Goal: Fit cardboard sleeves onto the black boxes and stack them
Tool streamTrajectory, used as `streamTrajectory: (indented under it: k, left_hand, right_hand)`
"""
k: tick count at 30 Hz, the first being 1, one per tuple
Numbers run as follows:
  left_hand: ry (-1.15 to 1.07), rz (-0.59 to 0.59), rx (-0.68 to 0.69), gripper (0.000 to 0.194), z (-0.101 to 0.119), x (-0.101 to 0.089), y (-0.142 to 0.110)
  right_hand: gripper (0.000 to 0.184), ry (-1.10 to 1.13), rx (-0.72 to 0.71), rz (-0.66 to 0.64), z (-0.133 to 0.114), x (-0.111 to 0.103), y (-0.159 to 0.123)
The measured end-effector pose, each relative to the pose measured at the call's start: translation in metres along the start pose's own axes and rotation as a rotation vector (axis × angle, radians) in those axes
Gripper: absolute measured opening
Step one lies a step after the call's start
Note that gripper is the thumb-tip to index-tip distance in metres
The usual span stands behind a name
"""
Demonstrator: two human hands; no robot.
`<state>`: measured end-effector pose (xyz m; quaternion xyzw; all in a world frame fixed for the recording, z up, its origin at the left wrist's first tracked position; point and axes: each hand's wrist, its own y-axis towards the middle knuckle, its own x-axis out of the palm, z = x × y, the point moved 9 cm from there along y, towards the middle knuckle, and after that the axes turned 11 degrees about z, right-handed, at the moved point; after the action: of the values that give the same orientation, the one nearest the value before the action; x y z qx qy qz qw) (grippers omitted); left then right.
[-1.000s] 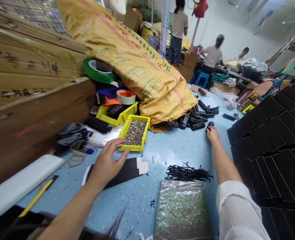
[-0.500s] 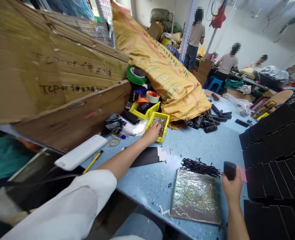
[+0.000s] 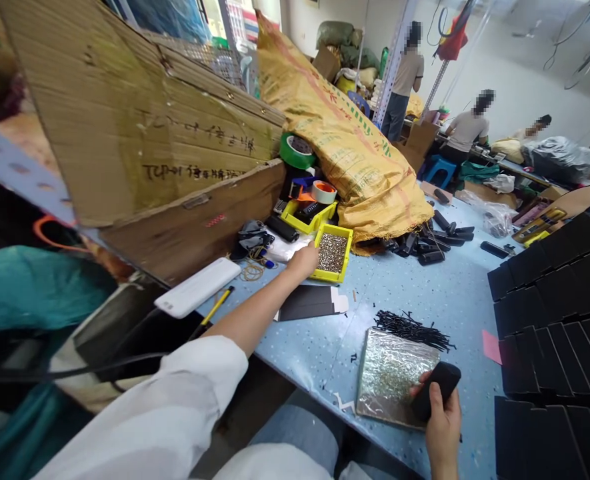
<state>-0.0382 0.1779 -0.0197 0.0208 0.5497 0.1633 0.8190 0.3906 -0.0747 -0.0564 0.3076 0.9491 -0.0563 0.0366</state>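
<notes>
My left hand (image 3: pixel 305 259) reaches far across the blue table (image 3: pixel 439 293) and rests at the left edge of a yellow tray (image 3: pixel 345 253) full of small metal screws; whether it holds any is hidden. My right hand (image 3: pixel 442 420) is close to me at the table's near edge, shut on a black oblong part (image 3: pixel 437 389). That hand hovers over a shiny foil bag (image 3: pixel 392 373). A flat black cardboard piece (image 3: pixel 311 303) lies below my left forearm.
A heap of black sticks (image 3: pixel 415 329) lies beyond the foil bag. Stacked black boxes (image 3: pixel 555 313) fill the right side. More black parts (image 3: pixel 435 239) spill from a yellow sack (image 3: pixel 355 153). A big cardboard box (image 3: pixel 175 160) stands left. Other people work at the back.
My right hand has drawn back from the pile of black parts to the near edge, carrying one. My left hand has settled at the screw tray. The view has swung leftward.
</notes>
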Motion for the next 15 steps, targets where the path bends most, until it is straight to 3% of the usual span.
streamTrajectory:
  k: [4,8,12,15]
  left_hand:
    - [-0.052,0.024,0.135,0.042,0.025,-0.012,-0.015]
    - [-0.104,-0.079,0.293,0.021,0.062,0.002,-0.012]
    - [-0.125,-0.141,0.296,0.011,0.07,0.015,0.001]
    - [-0.191,-0.101,0.317,0.013,0.068,0.004,0.008]
  right_hand:
    - [0.043,-0.048,-0.15,0.05,-0.028,0.013,-0.008]
    - [0.032,0.0,-0.31,-0.026,-0.06,0.033,-0.013]
    - [0.018,0.033,-0.468,-0.179,-0.074,0.052,-0.022]
    - [0.011,0.059,-0.57,-0.241,-0.072,0.059,-0.03]
